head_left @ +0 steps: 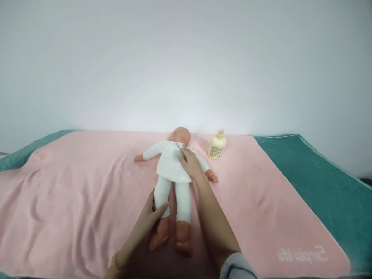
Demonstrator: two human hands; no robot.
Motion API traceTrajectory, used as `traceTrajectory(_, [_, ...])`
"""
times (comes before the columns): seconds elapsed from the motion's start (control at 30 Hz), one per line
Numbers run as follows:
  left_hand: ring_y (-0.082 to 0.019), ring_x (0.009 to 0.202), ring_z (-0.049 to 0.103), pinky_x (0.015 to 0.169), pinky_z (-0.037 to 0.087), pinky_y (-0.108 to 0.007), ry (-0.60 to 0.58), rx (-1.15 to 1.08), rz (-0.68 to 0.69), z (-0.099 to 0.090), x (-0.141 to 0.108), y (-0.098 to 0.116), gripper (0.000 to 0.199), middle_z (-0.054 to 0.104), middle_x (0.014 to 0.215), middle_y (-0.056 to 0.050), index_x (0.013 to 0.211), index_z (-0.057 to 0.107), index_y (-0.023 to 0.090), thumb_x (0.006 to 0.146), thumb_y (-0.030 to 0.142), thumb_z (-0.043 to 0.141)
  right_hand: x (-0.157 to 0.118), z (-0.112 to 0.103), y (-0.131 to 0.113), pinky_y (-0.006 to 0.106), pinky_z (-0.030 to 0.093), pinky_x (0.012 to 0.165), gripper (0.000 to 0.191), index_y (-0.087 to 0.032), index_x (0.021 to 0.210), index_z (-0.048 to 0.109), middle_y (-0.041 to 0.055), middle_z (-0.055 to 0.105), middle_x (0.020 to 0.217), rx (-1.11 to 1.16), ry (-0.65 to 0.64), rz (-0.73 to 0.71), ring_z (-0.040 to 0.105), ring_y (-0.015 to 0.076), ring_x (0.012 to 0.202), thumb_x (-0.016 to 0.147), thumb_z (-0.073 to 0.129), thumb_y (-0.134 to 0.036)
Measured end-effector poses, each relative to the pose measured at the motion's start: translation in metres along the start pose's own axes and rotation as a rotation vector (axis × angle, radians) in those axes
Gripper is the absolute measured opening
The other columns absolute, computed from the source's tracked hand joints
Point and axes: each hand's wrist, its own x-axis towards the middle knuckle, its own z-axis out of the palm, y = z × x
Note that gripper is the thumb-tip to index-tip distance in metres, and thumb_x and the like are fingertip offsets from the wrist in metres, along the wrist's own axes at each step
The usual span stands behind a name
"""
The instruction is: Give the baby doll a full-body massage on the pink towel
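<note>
A baby doll (171, 164) in a white top and white trousers lies on a pink blanket (247, 209), its head toward the wall and its arms spread. My left hand (154, 209) is wrapped round the doll's lower left-side leg, thumb across the front and fingers hidden behind it. On the doll's chest rests my right hand (190, 162), its fingers spread over the upper part of the top, near the neck. The doll's bare feet point toward me.
A cream pump bottle (217, 146) stands on the blanket, right of the doll's head. Green cloth (314, 182) shows beyond the blanket at both sides. A pale wall (186, 66) rises behind the far edge.
</note>
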Motion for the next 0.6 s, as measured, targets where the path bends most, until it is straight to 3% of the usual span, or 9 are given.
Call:
traceTrajectory(0.03, [-0.037,0.127,0.049,0.098,0.047,-0.05,0.164,0.096,-0.03,-0.007,-0.002,-0.005,0.064,0.061,0.128,-0.009,0.142,0.038,0.032,0.084,0.052,0.055,-0.001,-0.006,-0.002,0.04,0.03,0.112,0.04,-0.013,0.129,0.055,0.0136,0.049,0.139,0.011,0.016,-0.013,0.042,0.0239,0.131,0.093,0.046,-0.03])
traceTrajectory(0.1, [-0.039,0.132,0.042,0.101,0.042,-0.057,0.333,0.125,-0.068,-0.021,-0.003,-0.011,0.067,0.052,0.138,-0.012,0.145,0.031,0.031,0.085,0.053,0.051,-0.005,-0.02,-0.007,0.038,0.034,0.108,0.035,-0.017,0.124,0.059,0.0108,0.055,0.133,0.056,0.054,-0.035,0.048,0.0216,0.125,0.094,0.045,-0.029])
traceTrajectory(0.2, [-0.036,0.139,0.031,0.11,0.029,-0.058,0.458,0.161,-0.037,-0.046,0.001,-0.005,0.063,0.039,0.149,-0.013,0.144,0.031,0.026,0.088,0.051,0.046,-0.013,-0.046,-0.02,0.033,0.045,0.094,0.029,-0.02,0.11,0.066,0.0067,0.065,0.113,0.14,0.07,-0.02,0.059,0.0197,0.106,0.095,0.043,-0.031])
traceTrajectory(0.23, [-0.034,0.137,0.035,0.11,0.031,-0.055,0.469,0.183,0.017,-0.055,0.005,0.002,0.058,0.041,0.147,-0.012,0.14,0.036,0.025,0.089,0.05,0.046,-0.016,-0.055,-0.025,0.032,0.047,0.087,0.029,-0.019,0.104,0.068,0.0056,0.067,0.105,0.155,0.038,-0.004,0.061,0.0194,0.097,0.096,0.043,-0.032])
traceTrajectory(0.33, [-0.027,0.129,0.045,0.107,0.036,-0.044,0.351,0.256,0.213,-0.082,0.022,0.035,0.045,0.052,0.139,-0.006,0.132,0.048,0.027,0.091,0.046,0.046,-0.026,-0.075,-0.039,0.029,0.048,0.074,0.027,-0.019,0.09,0.071,0.003,0.069,0.09,0.164,-0.204,0.038,0.062,0.0187,0.084,0.094,0.048,-0.031])
traceTrajectory(0.47, [-0.026,0.114,0.056,0.094,0.045,-0.036,0.005,0.372,0.346,-0.106,0.05,0.074,0.037,0.064,0.122,-0.003,0.118,0.062,0.026,0.09,0.045,0.049,-0.034,-0.084,-0.048,0.026,0.047,0.073,0.022,-0.023,0.095,0.075,0.0016,0.069,0.098,0.111,-0.535,0.014,0.062,0.0175,0.087,0.091,0.053,-0.024])
traceTrajectory(0.6, [-0.026,0.1,0.062,0.085,0.047,-0.033,-0.117,0.422,0.335,-0.11,0.075,0.074,0.03,0.07,0.106,-0.004,0.104,0.07,0.024,0.084,0.04,0.055,-0.034,-0.076,-0.043,0.024,0.047,0.076,0.026,-0.026,0.103,0.075,0.0012,0.07,0.102,0.053,-0.654,-0.02,0.063,0.0168,0.092,0.088,0.055,-0.018])
